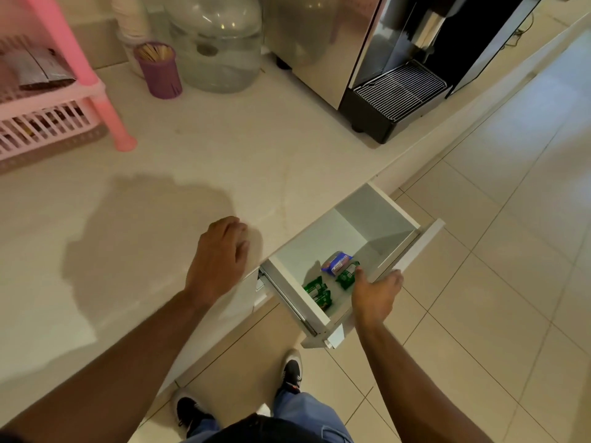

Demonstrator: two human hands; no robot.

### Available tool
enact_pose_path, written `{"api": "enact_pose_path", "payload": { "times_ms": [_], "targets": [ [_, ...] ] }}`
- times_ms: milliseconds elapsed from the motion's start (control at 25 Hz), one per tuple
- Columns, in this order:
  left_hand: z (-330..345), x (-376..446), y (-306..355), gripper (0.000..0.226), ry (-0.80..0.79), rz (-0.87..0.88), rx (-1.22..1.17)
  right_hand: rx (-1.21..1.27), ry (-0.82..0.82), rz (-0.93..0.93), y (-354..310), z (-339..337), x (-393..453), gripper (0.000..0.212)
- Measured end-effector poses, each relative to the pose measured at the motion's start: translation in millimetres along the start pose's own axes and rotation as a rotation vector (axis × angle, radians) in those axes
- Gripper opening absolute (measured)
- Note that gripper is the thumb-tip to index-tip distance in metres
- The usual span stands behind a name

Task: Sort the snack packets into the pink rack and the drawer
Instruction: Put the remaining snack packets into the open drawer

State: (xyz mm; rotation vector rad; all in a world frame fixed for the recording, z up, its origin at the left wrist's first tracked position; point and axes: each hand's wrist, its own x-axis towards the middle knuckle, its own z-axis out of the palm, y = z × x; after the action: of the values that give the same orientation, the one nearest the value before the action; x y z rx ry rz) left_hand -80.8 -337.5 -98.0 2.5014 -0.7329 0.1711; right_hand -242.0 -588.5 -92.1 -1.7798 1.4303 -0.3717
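The white drawer [377, 215] stands pulled out below the counter edge. Inside it lie a blue packet [337, 262] and two green packets, one [318, 292] near the left wall and one [348, 276] beside the blue one. My right hand [375, 294] rests on the drawer's front panel, fingers curled over its top edge. My left hand [220, 255] lies palm down on the cream counter [160, 193], fingers loosely bent, holding nothing. The pink rack [57, 103] stands at the far left of the counter with dark packets [35, 70] on its shelf.
A purple cup of wooden sticks [159, 70], a clear water jug [219, 43] and a black and steel coffee machine [403, 62] line the back of the counter. Pale floor tiles [495, 282] spread to the right. My shoes [291, 369] stand below the drawer.
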Motion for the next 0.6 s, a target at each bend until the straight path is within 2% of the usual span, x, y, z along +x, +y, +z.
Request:
{"api": "enact_pose_path", "payload": {
  "times_ms": [200,400,520,600],
  "targets": [
    [2.5,0.0,2.4,0.025,-0.002,0.023,0.055,-0.065,-0.14,-0.05,-14.9,15.5,-0.2,0.099],
    [-0.1,-1.3,3.1,0.025,-0.019,0.018,0.064,-0.086,-0.254,-0.124,-43.7,35.4,1.7,0.086],
    [-1.4,-2.6,2.6,0.026,-0.035,0.007,0.061,-0.073,-0.213,-0.133,-60.5,54.0,-11.6,0.073],
    [-2.4,-3.4,2.2,0.027,-0.04,0.005,0.054,-0.065,-0.185,-0.115,-70.6,68.5,-23.5,0.074]
  ]
}}
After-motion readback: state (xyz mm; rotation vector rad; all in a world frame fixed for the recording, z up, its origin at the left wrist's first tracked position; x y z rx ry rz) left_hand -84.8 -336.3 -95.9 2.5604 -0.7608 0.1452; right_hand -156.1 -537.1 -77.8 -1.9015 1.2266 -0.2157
